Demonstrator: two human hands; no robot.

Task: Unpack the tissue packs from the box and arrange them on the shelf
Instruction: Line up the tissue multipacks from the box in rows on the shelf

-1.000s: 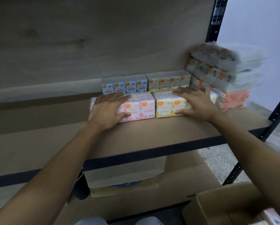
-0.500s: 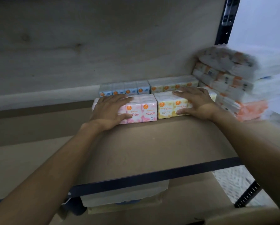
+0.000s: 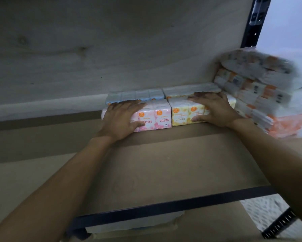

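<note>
A pink rose-scented tissue pack (image 3: 154,117) and a yellow floral tissue pack (image 3: 180,115) stand side by side deep on the brown shelf board (image 3: 164,163). My left hand (image 3: 120,117) lies flat over the pink pack's left part, fingers straight on top, thumb against its front. My right hand (image 3: 214,109) lies the same way on the yellow pack's right part. Directly behind them stand a blue pack (image 3: 136,95) and another pale yellow pack (image 3: 190,89), mostly hidden by the front row.
A tall, blurred stack of orange-and-white wrapped tissue bundles (image 3: 262,95) fills the shelf's right end beside my right hand. The black front rail (image 3: 181,203) edges the shelf, with a black upright post (image 3: 255,23) at the right. A pale package (image 3: 134,226) sits on the level below.
Both hands have pushed the pink and yellow packs back against the rear row. My view has moved closer and higher, and the cardboard box at lower right has left the frame.
</note>
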